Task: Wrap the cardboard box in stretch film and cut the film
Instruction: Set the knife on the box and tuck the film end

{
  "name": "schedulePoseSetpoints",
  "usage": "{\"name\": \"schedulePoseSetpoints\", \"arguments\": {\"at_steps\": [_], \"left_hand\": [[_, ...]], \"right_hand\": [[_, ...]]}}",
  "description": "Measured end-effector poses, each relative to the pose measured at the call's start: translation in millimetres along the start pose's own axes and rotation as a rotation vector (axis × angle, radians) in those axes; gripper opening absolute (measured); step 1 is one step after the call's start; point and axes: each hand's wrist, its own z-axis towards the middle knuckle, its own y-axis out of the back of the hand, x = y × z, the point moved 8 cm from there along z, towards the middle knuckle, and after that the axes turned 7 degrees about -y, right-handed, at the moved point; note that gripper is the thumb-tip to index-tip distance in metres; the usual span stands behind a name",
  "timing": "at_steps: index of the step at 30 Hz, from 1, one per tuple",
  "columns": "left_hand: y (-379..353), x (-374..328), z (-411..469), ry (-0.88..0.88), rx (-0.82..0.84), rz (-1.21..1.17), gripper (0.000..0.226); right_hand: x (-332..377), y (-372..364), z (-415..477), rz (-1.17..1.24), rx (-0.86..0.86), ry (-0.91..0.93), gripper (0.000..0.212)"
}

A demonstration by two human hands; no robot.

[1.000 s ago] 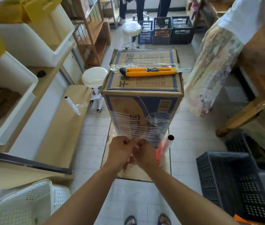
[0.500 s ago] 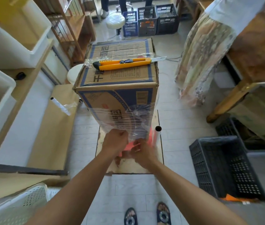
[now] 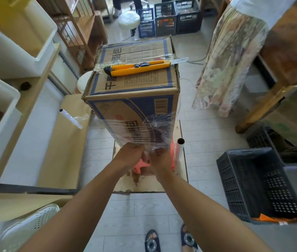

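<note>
A tall brown cardboard box (image 3: 133, 104) with blue print stands on a red stool over a cardboard sheet (image 3: 180, 171). Clear stretch film (image 3: 144, 131) is bunched around the lower part of its near face. My left hand (image 3: 129, 157) and my right hand (image 3: 160, 160) meet at the box's bottom edge, both pinching the gathered film. A yellow utility knife (image 3: 138, 68) lies across the box top, its blade sticking out to the right. The film roll (image 3: 180, 148) stands upright just right of the box.
A second film roll (image 3: 70, 118) lies on a low wooden shelf to the left. White bins line the left side. A black crate (image 3: 260, 184) sits at right, a cloth-draped table beyond it. White stools and several crates stand behind the box. A white basket is at lower left.
Both hands stay together at the box's lower edge, still working the film. The view has shifted and tilted a little; the box leans slightly more to the left in the picture.
</note>
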Motion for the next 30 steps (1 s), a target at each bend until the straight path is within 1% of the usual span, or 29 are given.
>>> {"name": "schedulePoseSetpoints", "arguments": {"at_steps": [1, 2, 5, 7, 8, 9, 11, 13, 15, 17, 18, 19, 20, 21, 22, 23, 24, 26, 28, 29, 30], "left_hand": [[0.3, 1.7, 2.4, 0.001, 0.003, 0.010, 0.043], [1.2, 2.9, 5.5, 0.001, 0.001, 0.007, 0.041], [3.0, -6.4, 10.4, -0.054, -0.014, -0.045, 0.031], [3.0, -15.1, 12.6, -0.052, -0.006, -0.079, 0.024], [3.8, -16.3, 15.5, -0.040, -0.013, -0.102, 0.020], [5.8, -15.9, 19.2, -0.025, -0.022, -0.108, 0.017], [9.7, -13.2, 27.6, -0.022, -0.027, -0.102, 0.020], [10.4, -10.8, 31.8, -0.055, -0.002, -0.080, 0.021], [6.7, -15.6, 29.4, -0.153, 0.066, 0.026, 0.021], [2.3, -19.9, 27.4, -0.277, 0.121, 0.135, 0.028], [0.9, -20.5, 26.6, -0.322, 0.141, 0.147, 0.034], [0.1, -20.1, 26.0, -0.345, 0.165, 0.161, 0.042], [-0.8, -20.0, 24.7, -0.366, 0.190, 0.193, 0.049], [-1.8, -21.1, 22.5, -0.386, 0.217, 0.237, 0.055], [-3.1, -22.5, 20.8, -0.413, 0.244, 0.280, 0.059], [-4.2, -24.3, 19.2, -0.443, 0.270, 0.311, 0.061], [-4.4, -26.8, 18.6, -0.478, 0.286, 0.327, 0.061], [-1.8, -32.6, 18.5, -0.538, 0.298, 0.352, 0.056], [1.3, -36.8, 19.7, -0.593, 0.301, 0.398, 0.049], [4.5, -39.8, 18.8, -0.619, 0.293, 0.420, 0.046], [8.5, -42.3, 17.1, -0.645, 0.280, 0.436, 0.043]], "right_hand": [[2.1, 6.3, 1.7, -0.077, -0.060, 0.058, 0.020], [3.4, 9.4, 2.6, -0.122, -0.080, 0.102, 0.024], [10.4, 10.9, 0.4, -0.341, -0.048, 0.218, 0.040], [9.7, 14.0, 2.9, -0.464, -0.032, 0.256, 0.040], [10.4, 18.0, 7.7, -0.464, -0.050, 0.277, 0.038], [10.1, 23.4, 13.9, -0.430, -0.088, 0.249, 0.035], [3.3, 32.3, 32.0, -0.325, -0.165, 0.146, 0.030], [-9.9, 30.2, 50.5, -0.210, -0.161, 0.047, 0.029], [-14.8, 30.1, 47.3, -0.057, -0.140, -0.023, 0.027], [-18.7, 32.6, 29.6, 0.054, -0.132, -0.108, 0.027], [-26.4, 28.8, 20.8, 0.081, -0.105, -0.173, 0.026], [-35.5, 18.1, 14.6, 0.094, -0.026, -0.244, 0.023], [-41.6, 2.4, 5.2, 0.049, 0.096, -0.283, 0.017], [-44.0, -14.5, -3.8, -0.103, 0.235, -0.259, 0.014], [-44.4, -32.7, -9.1, -0.289, 0.346, -0.152, 0.015], [-40.3, -50.0, -15.9, -0.459, 0.421, -0.048, 0.018], [-31.0, -62.9, -22.0, -0.523, 0.447, 0.060, 0.018], [-10.7, -76.5, -26.8, -0.500, 0.446, 0.158, 0.013], [13.7, -70.7, -22.3, -0.489, 0.360, 0.262, 0.013], [23.3, -62.8, -14.6, -0.457, 0.305, 0.297, 0.020], [31.3, -52.4, -9.7, -0.407, 0.267, 0.291, 0.027]]}}
